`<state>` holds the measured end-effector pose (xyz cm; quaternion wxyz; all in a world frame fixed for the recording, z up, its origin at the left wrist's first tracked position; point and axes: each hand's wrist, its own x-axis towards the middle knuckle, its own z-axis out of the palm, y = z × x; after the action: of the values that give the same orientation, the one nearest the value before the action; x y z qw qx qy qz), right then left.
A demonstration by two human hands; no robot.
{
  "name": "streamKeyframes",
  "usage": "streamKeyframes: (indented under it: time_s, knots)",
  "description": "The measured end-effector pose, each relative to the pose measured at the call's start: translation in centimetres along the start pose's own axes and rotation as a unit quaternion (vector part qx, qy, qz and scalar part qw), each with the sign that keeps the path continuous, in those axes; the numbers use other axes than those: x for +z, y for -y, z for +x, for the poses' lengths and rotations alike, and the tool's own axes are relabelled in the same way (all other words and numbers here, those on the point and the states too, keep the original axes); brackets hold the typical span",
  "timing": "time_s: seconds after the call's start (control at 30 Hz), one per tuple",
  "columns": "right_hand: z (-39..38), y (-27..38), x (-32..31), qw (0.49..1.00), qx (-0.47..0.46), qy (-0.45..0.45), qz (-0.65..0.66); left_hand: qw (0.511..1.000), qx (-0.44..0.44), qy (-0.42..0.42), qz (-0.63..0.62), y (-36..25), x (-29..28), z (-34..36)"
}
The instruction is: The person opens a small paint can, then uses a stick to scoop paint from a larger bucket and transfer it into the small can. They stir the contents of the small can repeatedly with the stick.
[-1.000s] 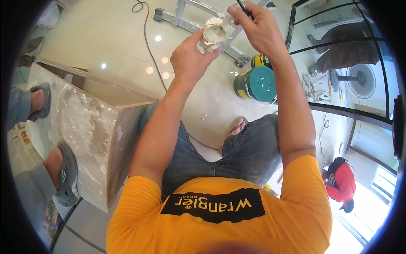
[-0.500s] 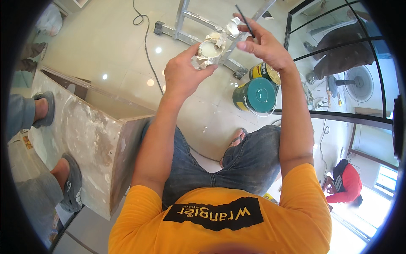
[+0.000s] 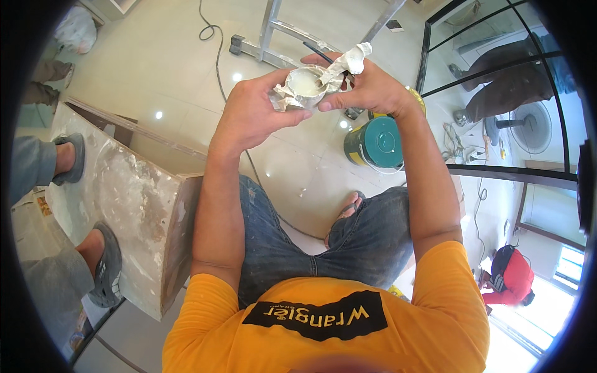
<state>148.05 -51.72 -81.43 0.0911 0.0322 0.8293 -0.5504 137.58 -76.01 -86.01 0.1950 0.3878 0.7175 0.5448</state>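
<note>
My left hand is closed around the left side of a small round cup that holds white, paint-like liquid. The cup's rim is ragged and crusted with white. From its right side a crumpled, white-coated strip sticks up. My right hand is curled against the cup's right side, its thumb near the rim. A thin dark stick juts out by the right fingers; its lower end is hidden, and I cannot tell whether it is a brush handle.
A lidded green bucket stands beyond my knees, below my right forearm. An aluminium ladder rests on the tiled floor beside a dark cable. At left, another person's foot is on a stained wooden box. Black-framed glass panels stand at right.
My right hand has come down and left with the dark stick to the cup's side. The cup has tilted, showing more white liquid, and the white strip now leans up to the right.
</note>
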Motion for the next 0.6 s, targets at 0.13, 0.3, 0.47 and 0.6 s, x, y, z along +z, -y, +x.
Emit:
streamKeyframes:
  time_s: [0.13, 0.3, 0.47, 0.6]
  knots:
    - [0.4, -0.4, 0.4, 0.998, -0.054, -0.015, 0.030, 0.999, 0.032, -0.020, 0.011, -0.4, -0.2, 0.2]
    - [0.3, -0.3, 0.4, 0.998, -0.050, -0.035, -0.020, 1.000, 0.007, 0.012, -0.017, -1.0, -1.1, 0.4]
    - [0.2, -0.2, 1.0, 0.997, -0.057, -0.043, 0.032, 0.998, 0.017, 0.016, -0.050, -1.1, -1.7, 1.0]
    - [0.3, -0.4, 1.1, 0.995, -0.046, -0.063, 0.065, 0.996, 0.013, -0.007, -0.090, -0.8, -1.3, 0.9]
